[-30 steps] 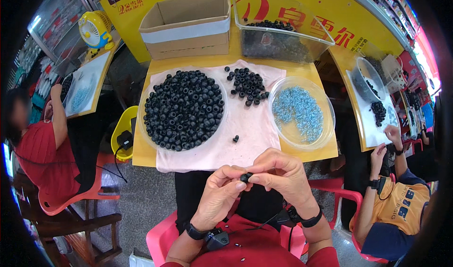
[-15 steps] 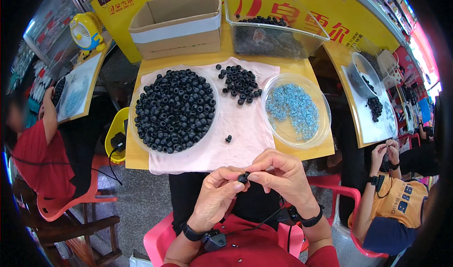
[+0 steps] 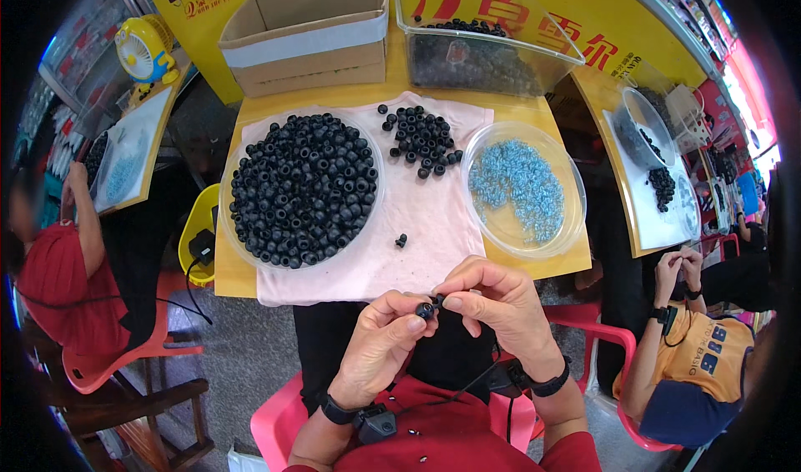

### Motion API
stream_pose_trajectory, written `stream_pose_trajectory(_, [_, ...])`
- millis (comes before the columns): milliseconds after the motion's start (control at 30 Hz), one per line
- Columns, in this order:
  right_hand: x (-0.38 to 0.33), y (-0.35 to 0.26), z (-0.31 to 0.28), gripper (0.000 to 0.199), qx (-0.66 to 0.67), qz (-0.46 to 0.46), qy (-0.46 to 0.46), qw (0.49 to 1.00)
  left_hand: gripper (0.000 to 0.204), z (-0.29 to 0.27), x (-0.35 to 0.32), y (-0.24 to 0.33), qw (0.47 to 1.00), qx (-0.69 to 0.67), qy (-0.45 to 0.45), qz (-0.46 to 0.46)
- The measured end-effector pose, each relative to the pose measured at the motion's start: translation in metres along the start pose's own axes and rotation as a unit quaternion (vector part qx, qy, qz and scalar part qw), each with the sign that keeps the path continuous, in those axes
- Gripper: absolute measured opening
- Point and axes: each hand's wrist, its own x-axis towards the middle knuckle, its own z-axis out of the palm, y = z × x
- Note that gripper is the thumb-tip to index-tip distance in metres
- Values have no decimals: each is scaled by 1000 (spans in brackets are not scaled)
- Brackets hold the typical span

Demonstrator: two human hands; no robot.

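Note:
My left hand (image 3: 385, 337) is closed, pinching a round black bead (image 3: 425, 310) with a hole in its end between thumb and forefinger. Just beside it, my right hand (image 3: 494, 307) pinches a small dark piece (image 3: 439, 300), mostly covered by the fingertips. Both hands are just off the table's front edge. Ahead of them, on a pink cloth (image 3: 421, 259), lies a small black piece (image 3: 401, 240). To the left a wide clear tub (image 3: 382, 190) is heaped with black beads (image 3: 304, 188); a loose pile of black beads (image 3: 421, 143) lies to its right.
At the right, a round clear tub (image 3: 576, 213) holds small light-blue translucent pieces (image 3: 530, 184). A cardboard box (image 3: 309, 59) and a clear bin (image 3: 542, 76) with black beads stand at the back. People sit at side tables on both sides. A yellow basket (image 3: 190, 243) is left of the table.
The dark piece in my right fingers now shows slightly apart from the bead in my left hand, which has turned its holed end up. The table has shifted slightly in view.

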Motion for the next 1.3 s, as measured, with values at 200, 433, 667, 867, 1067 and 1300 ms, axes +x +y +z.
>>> stream_pose_trajectory(200, [1, -1, 2, 14, -8, 6, 3, 1000, 15, 1, 0, 2, 1000, -2, 4, -11])
stream_pose_trajectory(433, [3, 4, 3, 14, -12, -39, -23, 999, 16, -2, 1, 0, 1000, -15, -4, -17])
stream_pose_trajectory(667, [0, 1, 3, 19, -163, -101, -17, 981, 14, -7, 1, -2, 999, -27, -2, -23])
stream_pose_trajectory(867, [-2, 0, 4, 20, -177, -104, -7, 979, 14, -8, 2, -5, 999, -36, -1, -26])
stream_pose_trajectory(1067, [-2, -5, 5, 16, -112, -32, -3, 993, 15, -5, 2, -4, 999, -27, 4, -24])
stream_pose_trajectory(1300, [-3, -3, 1, 15, -134, -41, -5, 990, 15, -10, 2, -5, 999, -34, -10, -37])
